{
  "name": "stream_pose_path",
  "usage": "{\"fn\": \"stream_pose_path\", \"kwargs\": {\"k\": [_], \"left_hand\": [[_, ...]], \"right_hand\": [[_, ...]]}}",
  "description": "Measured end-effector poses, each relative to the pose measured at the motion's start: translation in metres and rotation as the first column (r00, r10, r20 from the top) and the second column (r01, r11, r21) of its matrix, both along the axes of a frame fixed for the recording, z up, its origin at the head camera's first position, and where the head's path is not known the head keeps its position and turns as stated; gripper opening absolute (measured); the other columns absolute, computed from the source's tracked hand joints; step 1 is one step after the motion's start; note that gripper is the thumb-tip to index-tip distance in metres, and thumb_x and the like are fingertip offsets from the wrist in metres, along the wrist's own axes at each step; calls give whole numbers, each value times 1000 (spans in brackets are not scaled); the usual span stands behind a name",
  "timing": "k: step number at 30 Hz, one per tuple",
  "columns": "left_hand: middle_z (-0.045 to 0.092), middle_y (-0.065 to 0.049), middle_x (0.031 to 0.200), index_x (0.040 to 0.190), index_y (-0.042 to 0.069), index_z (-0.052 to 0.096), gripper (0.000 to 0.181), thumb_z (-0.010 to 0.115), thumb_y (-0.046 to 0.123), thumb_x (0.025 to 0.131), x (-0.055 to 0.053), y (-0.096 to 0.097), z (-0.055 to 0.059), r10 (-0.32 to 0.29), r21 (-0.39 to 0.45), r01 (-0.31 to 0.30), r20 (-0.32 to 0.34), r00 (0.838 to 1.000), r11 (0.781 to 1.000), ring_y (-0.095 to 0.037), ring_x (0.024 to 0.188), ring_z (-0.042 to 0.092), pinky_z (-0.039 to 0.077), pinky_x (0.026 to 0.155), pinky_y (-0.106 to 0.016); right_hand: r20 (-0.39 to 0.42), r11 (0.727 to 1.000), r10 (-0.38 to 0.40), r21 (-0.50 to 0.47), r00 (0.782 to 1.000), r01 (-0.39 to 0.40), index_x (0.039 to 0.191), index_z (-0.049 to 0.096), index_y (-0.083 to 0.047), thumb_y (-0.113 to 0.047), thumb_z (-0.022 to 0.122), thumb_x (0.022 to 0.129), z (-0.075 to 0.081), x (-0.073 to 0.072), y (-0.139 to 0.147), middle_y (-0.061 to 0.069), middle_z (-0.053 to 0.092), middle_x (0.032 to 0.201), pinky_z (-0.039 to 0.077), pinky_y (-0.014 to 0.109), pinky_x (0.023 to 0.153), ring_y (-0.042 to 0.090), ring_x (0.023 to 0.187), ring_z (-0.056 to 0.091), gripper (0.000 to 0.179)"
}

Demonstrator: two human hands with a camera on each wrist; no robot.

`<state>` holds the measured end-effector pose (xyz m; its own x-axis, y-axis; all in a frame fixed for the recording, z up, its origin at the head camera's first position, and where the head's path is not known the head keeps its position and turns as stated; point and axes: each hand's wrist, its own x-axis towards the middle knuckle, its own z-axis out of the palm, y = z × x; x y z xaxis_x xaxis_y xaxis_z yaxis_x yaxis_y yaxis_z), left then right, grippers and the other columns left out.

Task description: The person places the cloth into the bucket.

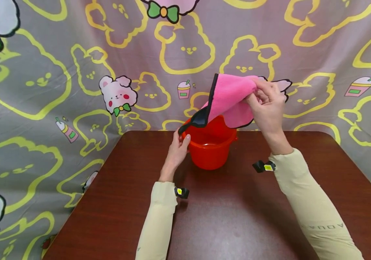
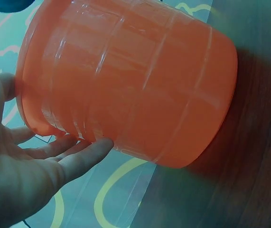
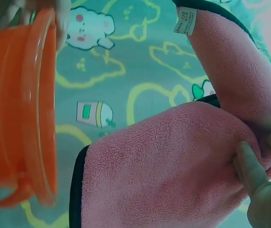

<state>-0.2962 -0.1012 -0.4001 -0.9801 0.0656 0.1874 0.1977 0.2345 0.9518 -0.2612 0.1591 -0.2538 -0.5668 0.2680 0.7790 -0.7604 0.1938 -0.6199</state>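
A red plastic bucket (image 1: pixel 209 157) stands on the brown table, its open top facing up. My left hand (image 1: pixel 178 151) holds its rim at the left side; the left wrist view shows the thumb at the rim and the fingers along the outer wall (image 2: pixel 135 80). Above the bucket, my right hand (image 1: pixel 268 108) pinches a pink fleecy cloth (image 1: pixel 229 92) with black edging. One dark corner of the cloth hangs down to the bucket's left rim, near the left fingers. A white label (image 3: pixel 186 20) shows on the cloth in the right wrist view.
The brown wooden table (image 1: pixel 123 216) extends toward me and to both sides. A grey curtain (image 1: pixel 36 90) with yellow bear outlines hangs behind and to the left and right. Each wrist carries a small black camera mount (image 1: pixel 264 166).
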Motion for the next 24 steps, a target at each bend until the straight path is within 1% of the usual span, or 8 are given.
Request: {"fn": "stream_pose_path", "kwargs": {"k": [3, 7, 9, 10, 13, 15, 19, 24], "left_hand": [[57, -12, 133, 148, 26, 33, 55, 54, 40, 99, 0, 0, 0, -5, 17, 5, 2, 1000, 1000, -29, 113, 62, 55, 93, -51], [55, -12, 133, 151, 29, 29, 58, 54, 41, 99, 0, 0, 1, -16, 27, 16, 6, 1000, 999, -29, 116, 60, 52, 96, -56], [54, -11, 134, 151, 31, 29, 59, 54, 43, 99, 0, -1, 0, -21, 23, 21, 13, 1000, 1000, -29, 117, 60, 51, 97, -56], [54, -10, 134, 151, 31, 28, 60, 54, 44, 98, 0, -2, 0, -21, 17, 20, 15, 1000, 1000, -28, 118, 60, 51, 97, -56], [56, -10, 134, 149, 30, 30, 58, 53, 44, 98, 0, -2, 0, -12, 7, 12, 15, 1000, 1000, -29, 118, 61, 52, 96, -55], [56, -11, 135, 148, 30, 31, 56, 53, 42, 99, -1, -1, 0, -4, 4, 4, 7, 1000, 1000, -30, 118, 61, 52, 95, -56], [58, -13, 133, 144, 27, 34, 50, 53, 37, 100, -2, 0, -1, 1, 5, -1, -6, 1000, 1000, -31, 117, 61, 54, 92, -54], [60, -13, 128, 140, 16, 43, 46, 53, 36, 100, -3, 2, -2, 12, -2, -12, 11, 1000, 1000, -28, 114, 63, 57, 90, -45]], "right_hand": [[-1, 999, 42, -11, 999, -42, 116, 67, 8, 2, 65, 86, 0, -2, -9, -7, 52, 103, 52, 11, 69, 3, 75, 62, 31], [-22, 995, 84, -42, 996, -85, 115, 68, 8, 4, 66, 86, -5, -11, -17, -7, 55, 101, 53, 12, 69, 6, 90, 56, 29], [-27, 994, 95, -59, 995, -96, 113, 68, 10, 4, 67, 85, -6, -10, -22, -8, 57, 98, 54, 12, 71, 8, 94, 53, 28], [-24, 990, 117, -78, 993, -118, 113, 67, 12, 4, 67, 85, -7, -10, -25, -6, 58, 97, 55, 13, 71, 8, 95, 55, 28], [0, 979, 167, -118, 986, -166, 113, 66, 13, 3, 67, 87, -11, -10, -32, -2, 59, 98, 58, 17, 74, 3, 90, 67, 28], [14, 972, 202, -125, 979, -199, 114, 66, 11, -1, 68, 88, -16, -13, -35, 1, 60, 101, 59, 21, 74, 5, 87, 73, 29], [47, 966, 243, -104, 969, -237, 114, 66, 9, -6, 69, 89, -22, -15, -38, 4, 60, 104, 59, 26, 73, 8, 84, 75, 29], [72, 948, 292, -151, 954, -279, 106, 67, 10, -3, 68, 88, -32, -25, -33, 7, 53, 96, 59, 28, 60, 11, 74, 75, 22]]}}
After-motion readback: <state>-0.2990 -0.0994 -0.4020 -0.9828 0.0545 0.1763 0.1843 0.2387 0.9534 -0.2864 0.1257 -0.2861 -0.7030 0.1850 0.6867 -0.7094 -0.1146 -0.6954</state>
